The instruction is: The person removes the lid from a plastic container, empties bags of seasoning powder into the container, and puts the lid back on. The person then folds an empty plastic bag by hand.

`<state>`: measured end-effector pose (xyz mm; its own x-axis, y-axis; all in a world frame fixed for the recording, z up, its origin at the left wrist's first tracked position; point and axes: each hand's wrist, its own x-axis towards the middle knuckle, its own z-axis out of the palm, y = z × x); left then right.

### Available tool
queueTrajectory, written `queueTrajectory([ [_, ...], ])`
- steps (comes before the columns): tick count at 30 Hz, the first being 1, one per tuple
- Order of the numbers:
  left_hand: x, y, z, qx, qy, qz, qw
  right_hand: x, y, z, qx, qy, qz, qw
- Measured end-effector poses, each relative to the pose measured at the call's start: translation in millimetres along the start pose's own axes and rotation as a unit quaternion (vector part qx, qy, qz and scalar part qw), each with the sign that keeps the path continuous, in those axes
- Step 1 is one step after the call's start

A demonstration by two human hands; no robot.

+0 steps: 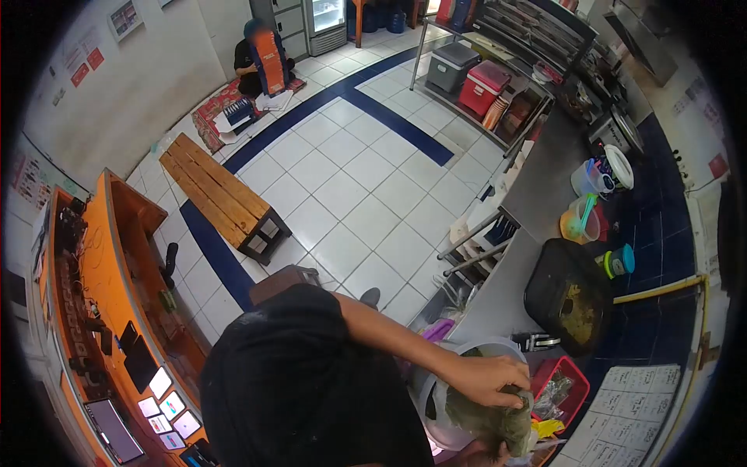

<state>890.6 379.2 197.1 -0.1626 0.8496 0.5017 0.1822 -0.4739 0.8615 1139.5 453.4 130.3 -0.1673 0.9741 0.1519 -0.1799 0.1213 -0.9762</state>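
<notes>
My left hand [490,379] reaches over a whitish round tub [445,424], its fingers curled on a bundle of dull green leaves [498,420]. Part of the bundle rests above the tub's opening. At the bottom edge, my right hand [486,454] is partly cut off, its fingers pressed against the lower side of the same leaves. A red basket [572,385] holding clear plastic packets stands just beyond my hands. Beside it lies something yellow [548,427].
A black tub with yellowish contents [572,296] sits on the steel counter [498,303], near lidded containers [595,177]. Written sheets [630,412] lie at lower right. Across the tiled floor are a wooden bench [214,191] and a person seated on a mat [261,58].
</notes>
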Motion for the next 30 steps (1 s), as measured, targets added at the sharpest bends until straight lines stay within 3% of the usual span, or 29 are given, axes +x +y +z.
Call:
queueTrajectory([
  [7, -6, 20, -11, 0.010, 0.016, -0.017, 1.000, -3, -8, 8, -0.042, 0.020, -0.008, 0.999],
  [13, -8, 5, -2, 0.012, 0.055, 0.040, 0.998, -11, -20, 26, -0.036, 0.035, -0.034, 0.998],
  [16, -8, 11, -5, 0.007, 0.031, -0.009, 0.999, -10, -9, 1, -0.116, 0.045, 0.012, 0.992],
  [21, -9, 20, -15, 0.020, 0.012, 0.038, 0.999, -6, -10, -17, -0.124, 0.081, 0.019, 0.989],
  [22, -9, 22, -16, 0.019, 0.001, 0.036, 0.999, -3, -4, -28, -0.112, 0.093, 0.027, 0.989],
  [25, -12, -3, -6, 0.097, 0.047, 0.089, 0.990, 45, 109, -190, -0.014, -0.013, 0.131, 0.991],
  [27, -15, -20, -5, 0.120, 0.020, 0.084, 0.989, 12, 22, -51, -0.138, 0.058, -0.015, 0.989],
  [30, -14, -32, -3, 0.109, -0.026, 0.042, 0.993, 4, -15, 2, -0.271, 0.058, -0.159, 0.948],
])
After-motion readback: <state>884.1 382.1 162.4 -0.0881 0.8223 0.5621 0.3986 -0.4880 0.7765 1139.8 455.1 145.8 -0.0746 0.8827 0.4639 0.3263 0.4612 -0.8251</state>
